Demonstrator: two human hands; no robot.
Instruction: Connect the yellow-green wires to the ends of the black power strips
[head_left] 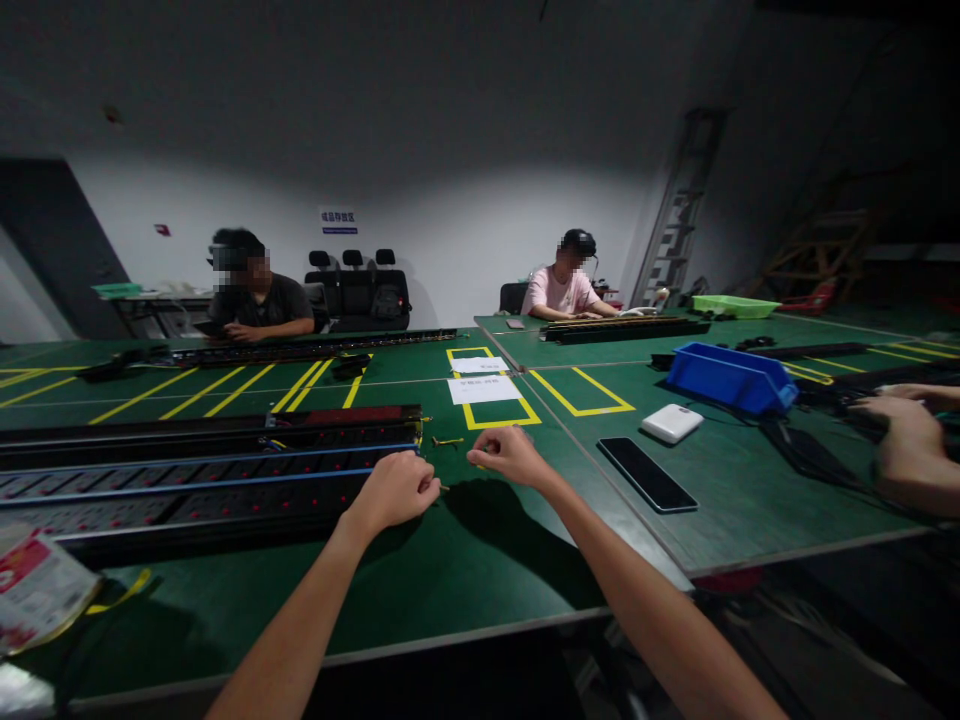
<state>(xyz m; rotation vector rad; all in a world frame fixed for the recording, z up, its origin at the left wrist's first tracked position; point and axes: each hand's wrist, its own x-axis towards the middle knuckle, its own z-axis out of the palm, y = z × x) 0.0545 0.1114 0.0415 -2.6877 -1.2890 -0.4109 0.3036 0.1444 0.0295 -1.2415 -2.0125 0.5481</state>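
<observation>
My left hand [397, 490] is curled closed at the right end of a long black power strip assembly [187, 470] with blue wires along it; its fingertips pinch something thin that I cannot make out. My right hand [506, 455] is closed in a pinch a little to the right, over the green table [465, 560], near a small yellowish wire piece [448, 441]. What the right fingers hold is too small to name.
A black phone [646, 473] and a white power bank [671, 423] lie to the right, beside a blue bin [727, 377]. White paper slips [484, 388] sit in a yellow-taped box. Another person's hands [900, 430] work at the far right. Two seated people work across the tables. A printed packet [37, 590] lies at left.
</observation>
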